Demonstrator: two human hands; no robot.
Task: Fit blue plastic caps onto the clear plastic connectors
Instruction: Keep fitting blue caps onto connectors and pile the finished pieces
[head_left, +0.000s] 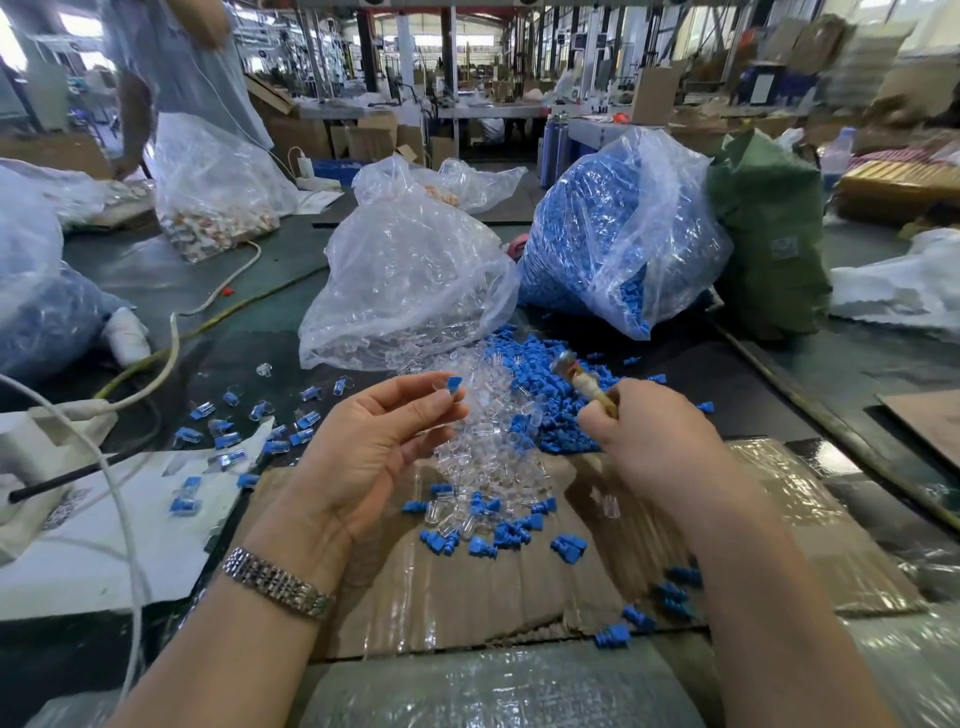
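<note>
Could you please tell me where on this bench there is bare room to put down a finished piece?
The brown cardboard sheet is bare near the left wrist, below the scattered blue plastic caps. The white paper sheet at the left is also mostly open. It is crowded between the hands, where clear plastic connectors are heaped.

Left hand (374, 441) pinches a clear connector (441, 387) with a blue cap (454, 384), right hand (654, 431) grips a small hammer (587, 382), above mixed loose parts (498, 447) on cardboard (467, 587).

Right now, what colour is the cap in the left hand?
Blue cap, head view.
</note>
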